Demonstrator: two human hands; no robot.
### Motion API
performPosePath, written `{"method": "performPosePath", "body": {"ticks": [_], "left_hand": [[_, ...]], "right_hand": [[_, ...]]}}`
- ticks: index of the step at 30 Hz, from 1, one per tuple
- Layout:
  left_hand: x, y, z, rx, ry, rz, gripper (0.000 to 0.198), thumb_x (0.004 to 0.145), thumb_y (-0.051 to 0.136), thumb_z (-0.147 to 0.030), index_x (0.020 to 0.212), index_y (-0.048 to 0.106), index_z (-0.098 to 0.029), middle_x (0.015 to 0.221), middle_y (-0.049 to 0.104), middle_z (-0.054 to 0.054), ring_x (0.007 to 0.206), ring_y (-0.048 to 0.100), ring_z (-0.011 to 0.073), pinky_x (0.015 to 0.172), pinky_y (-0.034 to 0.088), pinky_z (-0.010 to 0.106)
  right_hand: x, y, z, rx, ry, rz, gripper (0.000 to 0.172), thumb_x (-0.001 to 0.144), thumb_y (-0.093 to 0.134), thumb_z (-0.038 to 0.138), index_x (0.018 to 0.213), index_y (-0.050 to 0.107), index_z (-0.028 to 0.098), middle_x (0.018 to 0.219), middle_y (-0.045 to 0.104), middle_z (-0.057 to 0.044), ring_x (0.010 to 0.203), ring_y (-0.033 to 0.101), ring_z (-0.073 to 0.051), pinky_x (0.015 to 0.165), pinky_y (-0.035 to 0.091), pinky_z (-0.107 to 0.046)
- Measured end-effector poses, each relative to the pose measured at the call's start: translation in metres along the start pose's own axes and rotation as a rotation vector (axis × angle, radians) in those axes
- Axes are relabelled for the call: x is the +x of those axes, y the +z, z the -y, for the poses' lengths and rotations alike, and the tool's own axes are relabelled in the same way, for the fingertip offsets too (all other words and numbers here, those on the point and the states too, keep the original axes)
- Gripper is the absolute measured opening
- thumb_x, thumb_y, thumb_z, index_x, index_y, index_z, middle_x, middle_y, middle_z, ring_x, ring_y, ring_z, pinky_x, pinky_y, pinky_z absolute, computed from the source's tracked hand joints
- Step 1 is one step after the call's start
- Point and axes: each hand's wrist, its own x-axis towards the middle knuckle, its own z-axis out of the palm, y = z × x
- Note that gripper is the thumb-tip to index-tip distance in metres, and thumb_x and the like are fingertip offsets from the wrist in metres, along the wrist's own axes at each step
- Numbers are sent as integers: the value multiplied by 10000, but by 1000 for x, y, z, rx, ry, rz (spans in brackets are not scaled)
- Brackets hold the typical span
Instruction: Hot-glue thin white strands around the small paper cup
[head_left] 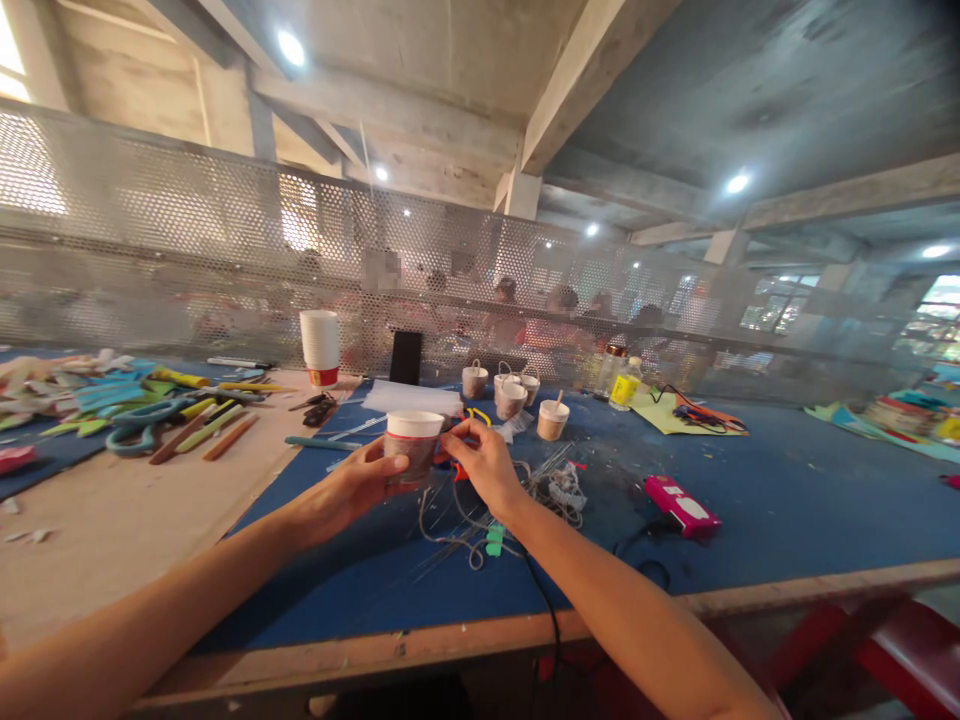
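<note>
My left hand (358, 483) is wrapped round a paper cup (412, 440) with a white rim and brown band, held just above the blue table top (787, 500). My right hand (480, 462) is closed beside the cup's right side, pinching something orange-red and small that I cannot name, with a yellow loop showing just behind the fingers. Thin grey wires (465, 525) and a green tag lie on the table under and in front of my right wrist.
Several small decorated cups (512, 392) stand behind my hands. A stack of white paper cups (320, 347) is at the back left, a pink device (681, 503) at right, scissors and coloured strips (142, 415) at left. A perforated metal screen (187, 260) backs the table; people sit behind it.
</note>
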Motion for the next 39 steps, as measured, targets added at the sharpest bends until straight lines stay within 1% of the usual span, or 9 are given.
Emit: {"method": "performPosePath", "body": {"ticks": [9,15,19,22,25,28,34,36,39], "left_hand": [[-1,-1,-1,-7,-1,24,503,850,698,-283,1343,632,-207,1382,649,157,1295,573,339,1051,460,440],[-1,-1,-1,-18,-8,31,489,855,696,-274,1335,636,-199,1406,631,156,1270,595,319,1018,484,398],[1,-1,0,-1,-26,-8,509,828,729,-324,1315,659,-193,1368,658,164,1233,618,328,965,507,392],[2,0,0,36,-25,-47,488,810,748,-358,1261,702,-176,1325,686,167,1230,619,340,969,503,398],[2,0,0,85,-5,-70,436,809,749,-344,1206,734,-165,1319,692,155,1226,623,337,975,504,390],[3,0,0,72,20,-88,423,818,737,-323,1216,726,-180,1297,707,142,1192,647,328,974,514,398],[2,4,-1,15,58,-38,352,857,694,-290,1183,738,-163,1289,710,154,1172,662,325,998,516,410],[2,6,0,38,51,-47,377,831,731,-293,1187,732,-167,1297,706,151,1194,649,329,1012,512,415],[1,10,1,103,29,-104,457,753,815,-284,1188,714,-184,1319,695,135,1222,631,341,1034,501,436]], "right_hand": [[0,-1,-2,11,16,13,185,806,707,380,759,616,226,691,706,14,676,699,-189,656,511,-280],[1,0,-1,41,28,12,182,788,723,367,747,627,217,681,699,18,690,702,-182,698,518,-280],[3,-1,-4,75,34,13,206,786,732,390,763,637,210,711,710,9,696,699,-178,726,528,-286],[5,-2,-7,89,56,1,239,785,733,427,793,640,207,742,720,-1,712,704,-186,730,538,-294],[5,-3,-9,64,75,-14,275,780,727,461,803,640,201,768,724,-13,735,714,-198,719,544,-296],[5,-3,-10,46,61,-11,269,791,715,455,809,638,198,782,722,-14,733,718,-192,743,544,-297],[3,1,-8,33,60,-5,223,795,711,416,791,628,210,762,709,-5,703,725,-199,679,535,-287],[1,3,-6,29,50,-1,211,794,715,401,780,626,210,742,700,-3,697,725,-200,673,533,-286],[-1,5,-4,10,34,8,197,797,714,385,770,624,212,728,686,6,691,725,-198,680,536,-289]]}}
